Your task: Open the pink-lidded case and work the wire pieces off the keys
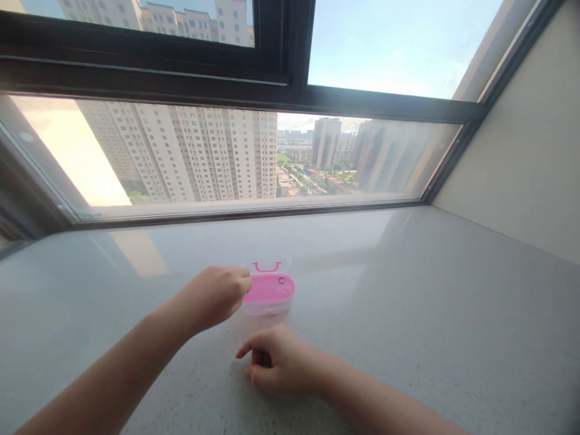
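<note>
A small oval box (267, 308) of clear plastic stands on the pale speckled windowsill, with a pink tray-like top (269, 290). A small dark ring (281, 280) lies at the right end of that top. My left hand (222, 293) is at its left end, fingers closed in a pinch; what they hold, if anything, is hidden. Just behind the box is a pink U-shaped handle (267, 269), seemingly on a clear lid with faint edges. My right hand (281, 359) rests on the sill in front of the box, fingers curled, thumb and forefinger apart, nothing seen between them.
The wide speckled windowsill (408, 302) stretches to both sides. Behind it runs a dark window frame (203, 90) with glass panes, tall buildings showing outside. A plain wall (521, 151) bounds the sill on the right.
</note>
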